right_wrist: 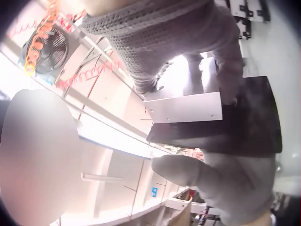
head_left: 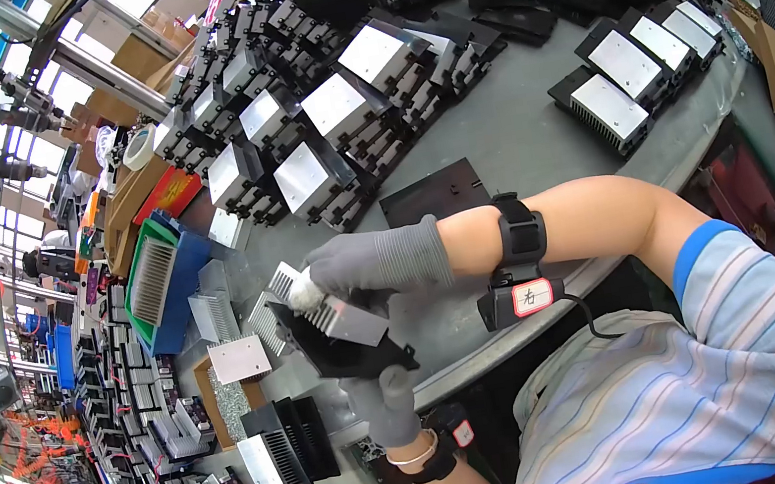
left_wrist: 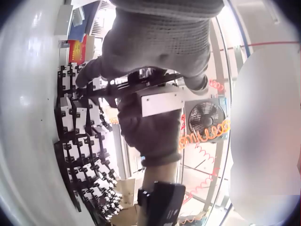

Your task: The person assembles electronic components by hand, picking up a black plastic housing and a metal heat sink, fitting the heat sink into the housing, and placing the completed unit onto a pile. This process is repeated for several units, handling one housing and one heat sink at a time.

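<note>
Both hands wear grey knit gloves. My left hand (head_left: 387,407) grips a black bent plate (head_left: 323,347) from below, its thumb along the near edge. Over the plate, my right hand (head_left: 360,258) holds a silver finned heat sink (head_left: 358,325), fingers curled round it. A white, wad-like patch (head_left: 305,292) shows at the right fingertips. In the right wrist view, the heat sink's flat side (right_wrist: 188,109) with small holes lies against the black plate (right_wrist: 256,117). From the left wrist, the plate (left_wrist: 136,85) appears edge-on between the left thumb and fingers.
Stacks of black-and-silver heat sink assemblies (head_left: 342,103) fill the back of the grey table; a row (head_left: 623,72) stands at right. Another black plate (head_left: 435,193) lies behind the right wrist. Loose heat sinks (head_left: 240,358) and a blue-green bin (head_left: 157,276) are at left.
</note>
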Demonstrator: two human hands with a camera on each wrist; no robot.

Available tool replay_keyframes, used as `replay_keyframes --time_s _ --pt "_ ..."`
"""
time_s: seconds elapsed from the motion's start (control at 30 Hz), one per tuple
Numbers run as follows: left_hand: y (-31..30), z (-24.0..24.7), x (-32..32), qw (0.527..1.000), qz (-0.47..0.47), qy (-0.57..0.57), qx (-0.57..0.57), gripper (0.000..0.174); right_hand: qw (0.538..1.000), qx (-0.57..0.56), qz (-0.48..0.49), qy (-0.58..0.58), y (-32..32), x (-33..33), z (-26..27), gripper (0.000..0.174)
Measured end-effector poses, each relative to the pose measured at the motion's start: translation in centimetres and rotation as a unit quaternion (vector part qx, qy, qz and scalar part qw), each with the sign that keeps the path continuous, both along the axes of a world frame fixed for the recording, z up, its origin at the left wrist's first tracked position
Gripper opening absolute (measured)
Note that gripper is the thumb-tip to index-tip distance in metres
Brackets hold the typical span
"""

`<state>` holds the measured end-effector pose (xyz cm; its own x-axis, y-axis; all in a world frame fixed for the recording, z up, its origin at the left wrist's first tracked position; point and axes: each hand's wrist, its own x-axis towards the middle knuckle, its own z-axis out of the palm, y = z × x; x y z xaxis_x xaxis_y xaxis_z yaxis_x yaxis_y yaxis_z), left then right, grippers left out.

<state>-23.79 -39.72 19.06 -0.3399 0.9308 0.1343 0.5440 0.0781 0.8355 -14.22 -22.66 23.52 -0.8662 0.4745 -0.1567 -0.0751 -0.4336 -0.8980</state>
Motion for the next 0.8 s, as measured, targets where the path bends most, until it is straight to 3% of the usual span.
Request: replay_keyframes --time_s 0.03,0.1,0.13,0.17,0.2,0.23,0.27,0.3,0.37,0.4,0.43,0.47,0.6,0.63,0.67,0.7,0.77,0.8 --pt "0.4 -0.7 0.5 1.0 0.0 0.0 -0.001 0.065 1.0 -0.001 0.0 0.0 -0.1 0.1 0.0 0.038" --pt "2.6 -2.7 2.3 0.971 0.076 -0.126 0.189 0.055 0.999 0.037 -0.008 0.002 0.0 0.5 -0.1 0.04" --pt "3.0 2.0 4.7 0.938 0.072 -0.323 0.105 0.053 0.993 0.099 -0.036 -0.053 -0.6 1.6 2.2 0.047" --pt "4.2 3.0 5.2 0.938 0.071 -0.323 0.101 0.053 0.993 0.095 -0.039 -0.054 -0.8 1.9 2.6 0.047" --pt "5.2 3.6 5.3 0.919 0.094 -0.362 0.124 0.055 0.937 0.309 -0.11 -0.12 -1.0 2.0 2.7 0.051" --pt "5.6 3.9 4.9 0.897 0.118 -0.401 0.146 0.059 0.826 0.505 -0.171 -0.181 -1.6 2.5 4.1 0.056" --pt "4.7 3.4 3.2 0.762 0.081 -0.635 0.103 0.056 0.873 0.422 -0.034 -0.241 -1.5 3.5 5.9 0.071" --pt "4.6 3.2 3.2 0.761 0.084 -0.635 0.099 0.056 0.875 0.417 -0.033 -0.242 -1.8 3.5 6.0 0.071" --pt "4.4 3.0 3.3 0.735 0.063 -0.669 0.095 0.055 0.817 0.486 0.011 -0.31 -2.3 3.1 6.0 0.069" --pt "4.2 2.9 3.5 0.735 0.062 -0.669 0.093 0.055 0.813 0.494 -0.012 -0.306 -2.5 3.3 5.9 0.065" --pt "3.8 2.8 3.7 0.937 0.057 -0.328 0.104 0.059 0.814 0.493 -0.013 -0.307 -2.5 3.3 5.8 0.065" --pt "3.4 2.6 3.9 0.992 0.042 0.065 0.099 0.062 0.809 0.5 -0.008 -0.309 -2.4 3.2 5.7 0.064" --pt "3.7 0.2 1.9 0.989 0.049 0.038 0.133 0.071 0.813 0.48 0.015 -0.328 -2.0 3.0 5.8 0.063" --pt "4.3 1.2 2.0 0.914 0.026 -0.384 0.127 0.073 0.814 0.48 0.012 -0.327 -1.9 3.1 5.9 0.063" --pt "4.6 2.2 2.3 0.672 -0.001 -0.735 0.096 0.075 0.811 0.484 0.003 -0.327 -1.9 3.3 5.9 0.062" --pt "4.6 3.0 3.1 0.672 -0.003 -0.734 0.095 0.075 0.809 0.488 -0.006 -0.328 -1.9 3.5 6.0 0.062" --pt "4.2 3.9 4.6 0.767 0.102 -0.628 0.086 0.063 0.803 0.5 -0.038 -0.323 -2.3 3.7 5.5 0.061" --pt "4.2 3.6 4.6 0.767 0.102 -0.628 0.085 0.063 0.795 0.512 -0.067 -0.318 -2.5 3.8 5.3 0.061"
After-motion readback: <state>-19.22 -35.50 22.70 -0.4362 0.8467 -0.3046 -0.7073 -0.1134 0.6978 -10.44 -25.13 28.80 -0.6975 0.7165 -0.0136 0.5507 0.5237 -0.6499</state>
